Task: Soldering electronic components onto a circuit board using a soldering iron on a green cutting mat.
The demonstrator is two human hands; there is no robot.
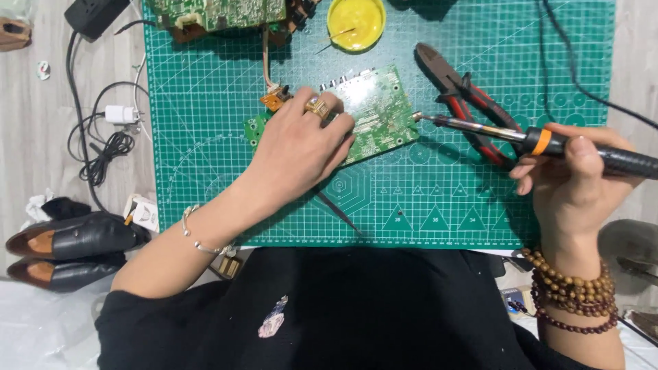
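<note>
A green circuit board [377, 109] lies tilted on the green cutting mat [205, 123]. My left hand [301, 147], with a gold ring, rests flat on the board and presses it down. My right hand [572, 185] grips a soldering iron [534, 140] with a black handle and orange collar. Its metal tip [419, 117] is at the board's right edge. A thin dark rod [337, 212] pokes out from under my left hand toward me.
Red-and-black pliers [466, 103] lie under the iron. A yellow round tin [356, 22] and a larger circuit board [219, 14] sit at the mat's far edge. A power adapter [92, 15], white charger [122, 114], cables and black shoes [72, 240] lie to the left.
</note>
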